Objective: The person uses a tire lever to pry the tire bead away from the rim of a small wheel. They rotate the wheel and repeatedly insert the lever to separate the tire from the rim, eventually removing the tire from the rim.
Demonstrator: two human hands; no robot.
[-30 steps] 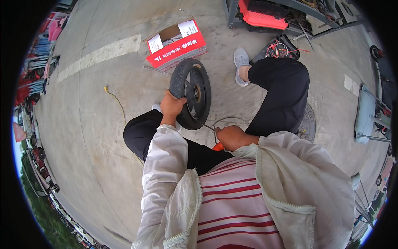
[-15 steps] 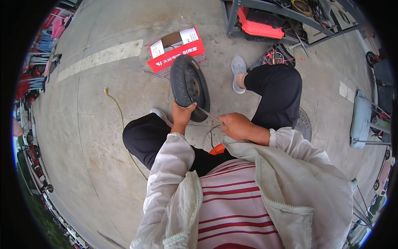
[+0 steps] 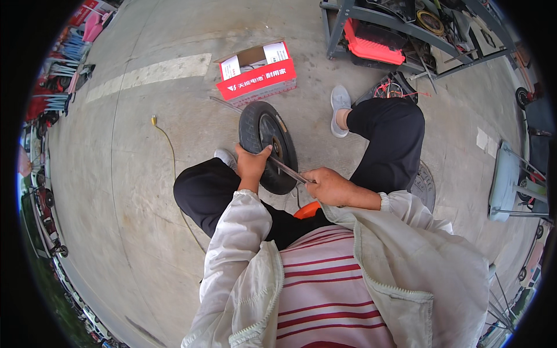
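Note:
A black wheel with a tyre (image 3: 250, 129) stands tilted between my legs, in front of me. My left hand (image 3: 252, 165) grips its near-left side, thumb up by the rim. A long flat metal bar (image 3: 286, 169) runs from the rim at that thumb into my right hand (image 3: 328, 185), whose fingers are wrapped round it. An orange object (image 3: 307, 210) lies low between my thighs, partly hidden by my clothing, with a dark looped piece above it.
A red cardboard box (image 3: 257, 79) and a thin rod lie beyond the wheel. A yellow cord (image 3: 173, 159) runs along the left. A metal rack (image 3: 438, 39) with a red case (image 3: 374, 46) stands back right, near a dark tray of wires (image 3: 395, 87); a pale blue object (image 3: 502, 182) is far right.
My left hand is lower on the tyre than a second ago. My right hand has shifted slightly right with the bar, and more of the bar shows between my hands.

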